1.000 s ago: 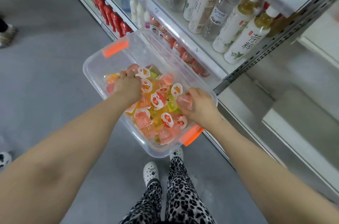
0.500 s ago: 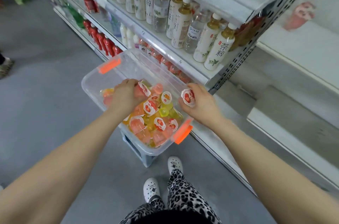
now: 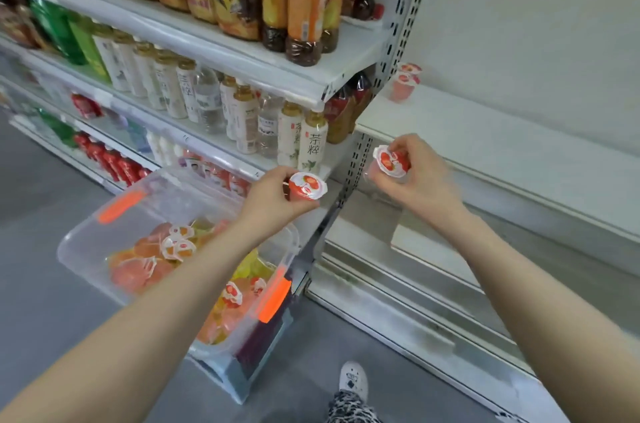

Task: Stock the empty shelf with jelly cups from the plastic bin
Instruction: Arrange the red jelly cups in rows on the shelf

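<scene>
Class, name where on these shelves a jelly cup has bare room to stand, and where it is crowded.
Free: the white right-hand shelf, everywhere right of the stacked pink jelly cups at its back-left corner. Crowded: the bottle-packed drinks shelves and the clear plastic bin.

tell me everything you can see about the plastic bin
The plastic bin is clear, rectangular with rounded corners, lidless, with an orange latch at each end. It sits on a pale blue stool on the floor beside the drink shelves, and is partly filled with orange, pink and yellow jelly cups.
</scene>
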`<action>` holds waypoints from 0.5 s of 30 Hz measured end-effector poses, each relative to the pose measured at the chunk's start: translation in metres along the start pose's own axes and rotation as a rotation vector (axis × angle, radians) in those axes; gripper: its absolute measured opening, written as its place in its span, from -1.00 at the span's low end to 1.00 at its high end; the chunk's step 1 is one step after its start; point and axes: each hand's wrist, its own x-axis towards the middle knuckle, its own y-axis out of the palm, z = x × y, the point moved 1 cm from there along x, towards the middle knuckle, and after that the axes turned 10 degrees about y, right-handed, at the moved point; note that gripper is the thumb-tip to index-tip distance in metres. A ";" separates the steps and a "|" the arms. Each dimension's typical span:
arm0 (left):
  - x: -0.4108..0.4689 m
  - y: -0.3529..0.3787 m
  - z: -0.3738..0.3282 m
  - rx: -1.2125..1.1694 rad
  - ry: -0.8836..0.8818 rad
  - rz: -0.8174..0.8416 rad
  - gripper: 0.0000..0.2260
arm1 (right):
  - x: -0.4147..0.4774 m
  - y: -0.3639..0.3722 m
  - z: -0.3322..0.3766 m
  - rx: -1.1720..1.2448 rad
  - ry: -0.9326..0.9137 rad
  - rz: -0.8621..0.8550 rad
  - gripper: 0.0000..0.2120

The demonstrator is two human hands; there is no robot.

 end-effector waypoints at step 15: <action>0.132 0.084 -0.078 -0.005 0.110 -0.079 -0.51 | 0.145 -0.055 -0.082 0.025 0.103 -0.018 -0.76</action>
